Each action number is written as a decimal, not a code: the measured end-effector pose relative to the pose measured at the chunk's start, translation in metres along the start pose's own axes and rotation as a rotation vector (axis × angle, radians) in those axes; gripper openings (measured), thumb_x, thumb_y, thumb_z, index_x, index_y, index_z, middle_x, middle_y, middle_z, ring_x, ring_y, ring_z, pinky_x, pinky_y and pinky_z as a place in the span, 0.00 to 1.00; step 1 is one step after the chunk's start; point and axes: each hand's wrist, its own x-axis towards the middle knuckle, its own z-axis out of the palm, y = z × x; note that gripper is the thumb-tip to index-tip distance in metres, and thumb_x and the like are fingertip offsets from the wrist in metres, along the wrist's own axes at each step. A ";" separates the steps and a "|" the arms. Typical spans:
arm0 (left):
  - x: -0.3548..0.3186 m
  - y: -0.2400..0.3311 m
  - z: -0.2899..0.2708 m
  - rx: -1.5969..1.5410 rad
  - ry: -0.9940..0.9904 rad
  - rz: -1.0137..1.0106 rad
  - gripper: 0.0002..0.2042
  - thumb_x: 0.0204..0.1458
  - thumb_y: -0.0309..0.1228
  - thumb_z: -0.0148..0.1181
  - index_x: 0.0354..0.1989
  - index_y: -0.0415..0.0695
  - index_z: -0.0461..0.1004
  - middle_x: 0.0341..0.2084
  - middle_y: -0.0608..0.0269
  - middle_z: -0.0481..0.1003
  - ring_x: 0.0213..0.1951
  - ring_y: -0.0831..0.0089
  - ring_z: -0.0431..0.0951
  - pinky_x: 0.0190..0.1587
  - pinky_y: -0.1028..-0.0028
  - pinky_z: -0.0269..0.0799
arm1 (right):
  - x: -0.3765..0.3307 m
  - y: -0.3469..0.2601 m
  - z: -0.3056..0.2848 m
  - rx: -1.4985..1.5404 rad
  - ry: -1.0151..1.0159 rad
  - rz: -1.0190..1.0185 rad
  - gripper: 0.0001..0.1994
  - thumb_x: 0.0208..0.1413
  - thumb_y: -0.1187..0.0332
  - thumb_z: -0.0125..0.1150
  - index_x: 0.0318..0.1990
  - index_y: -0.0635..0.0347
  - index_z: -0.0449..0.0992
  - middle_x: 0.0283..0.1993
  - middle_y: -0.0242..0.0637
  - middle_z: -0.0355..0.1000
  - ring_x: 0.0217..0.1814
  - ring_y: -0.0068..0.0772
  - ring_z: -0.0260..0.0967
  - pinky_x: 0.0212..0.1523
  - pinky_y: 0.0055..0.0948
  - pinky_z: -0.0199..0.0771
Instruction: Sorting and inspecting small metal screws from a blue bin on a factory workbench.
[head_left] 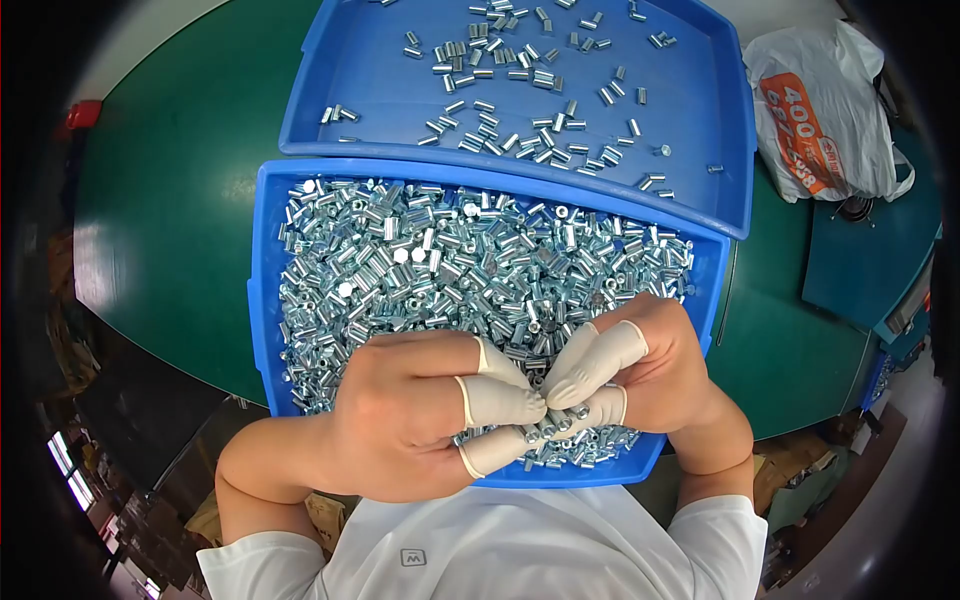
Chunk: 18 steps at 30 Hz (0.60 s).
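Over the near edge of a blue tray (pixel 263 290) full of short silvery metal sleeves (pixel 450 240), my two hands meet fingertip to fingertip. White finger cots cover the thumbs and several fingers. My left hand (pixel 405 415) is closed in a pinch at the left end of a small row of metal sleeves (pixel 557 424). From the other side, my right hand (pixel 650 375) grips the same row between thumb and fingers. The sleeves lie side by side with their ends toward me; the fingertips partly hide them.
Behind the full tray stands a second blue tray (pixel 385 85) with loose sleeves scattered over its bottom. Both rest on a green table (pixel 180 230). A white plastic bag (pixel 790 65) with orange print lies at the right. A small red object (pixel 84 114) sits at the far left edge.
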 end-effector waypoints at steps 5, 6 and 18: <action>0.002 0.001 -0.001 0.000 -0.004 -0.004 0.12 0.38 0.21 0.74 0.33 0.42 0.81 0.27 0.60 0.79 0.25 0.73 0.80 0.24 0.79 0.75 | 0.001 -0.001 0.000 0.016 0.007 0.031 0.10 0.39 0.80 0.76 0.32 0.65 0.82 0.32 0.49 0.79 0.32 0.36 0.80 0.31 0.26 0.79; 0.003 0.000 -0.001 -0.007 -0.010 -0.001 0.12 0.38 0.21 0.74 0.33 0.42 0.81 0.27 0.59 0.79 0.25 0.73 0.80 0.24 0.79 0.75 | 0.001 -0.001 0.000 0.014 0.008 0.033 0.10 0.39 0.80 0.77 0.32 0.65 0.82 0.32 0.49 0.79 0.32 0.35 0.80 0.31 0.26 0.79; 0.002 0.001 -0.003 -0.061 -0.032 -0.028 0.11 0.39 0.20 0.73 0.33 0.41 0.81 0.27 0.58 0.79 0.25 0.73 0.80 0.25 0.79 0.74 | 0.001 -0.006 -0.001 -0.073 -0.026 0.078 0.10 0.39 0.80 0.76 0.31 0.66 0.82 0.32 0.48 0.79 0.34 0.36 0.80 0.34 0.27 0.79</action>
